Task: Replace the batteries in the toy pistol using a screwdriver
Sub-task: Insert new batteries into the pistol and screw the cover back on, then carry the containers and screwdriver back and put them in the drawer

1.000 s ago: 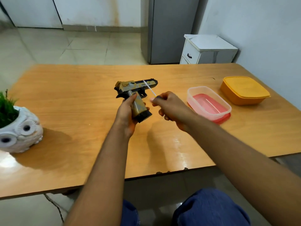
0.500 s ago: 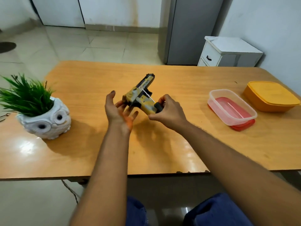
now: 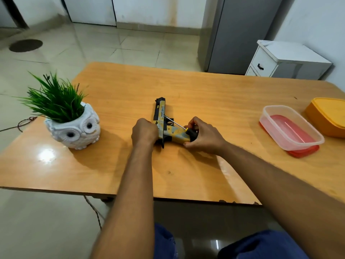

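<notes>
The yellow-and-black toy pistol (image 3: 160,116) lies flat on the wooden table (image 3: 205,94), barrel pointing away from me and grip pointing right. My left hand (image 3: 144,132) is closed against the pistol's body at its left side. My right hand (image 3: 204,136) wraps the end of the grip and also holds the screwdriver (image 3: 176,123), whose thin metal shaft slants up-left across the pistol. The screwdriver's black handle sits inside my right fingers.
A white owl pot with green grass (image 3: 72,126) stands at the table's left. A clear tub on a red lid (image 3: 291,128) and an orange lidded box (image 3: 328,116) sit at the right. A white drawer unit (image 3: 283,60) and grey cabinet stand behind.
The pistol went from held upright in my left hand to lying flat on the table. My right hand took the grip end; my left hand closed on the body. My view shifted left.
</notes>
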